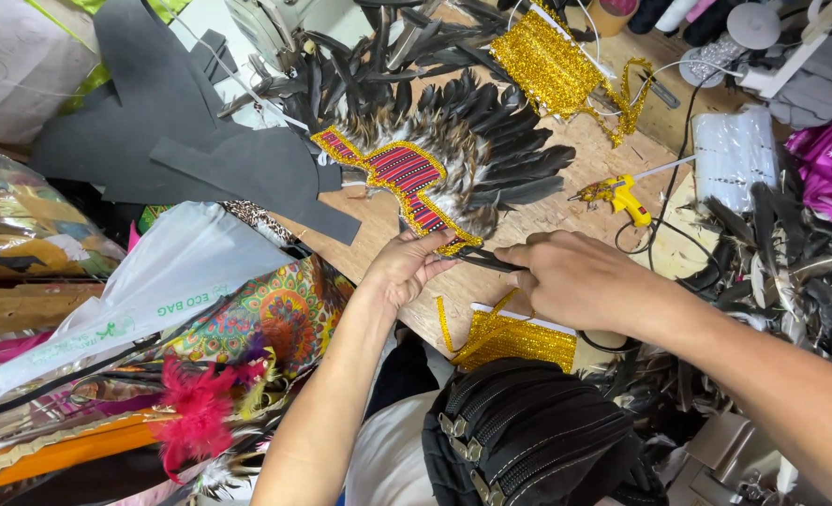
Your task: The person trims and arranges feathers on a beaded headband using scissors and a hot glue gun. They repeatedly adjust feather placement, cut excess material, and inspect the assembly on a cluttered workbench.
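Crowded worktable [566, 201]; left fingers [425, 251] pinch feather piece [453, 164] edge, right fingers [519, 258] grip feather [486, 261].

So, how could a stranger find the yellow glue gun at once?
Start from the feathered piece with red woven trim in the middle of the wooden table. Look right, past its dark feather tips: the glue gun lies there, the only bright yellow plastic tool, unlike the glittery gold trim above.

Left hand [405, 267] at frame centre, fingers curled in a pinch; right hand [571, 279] just beside it, fingers closed, forearm extending to lower right.
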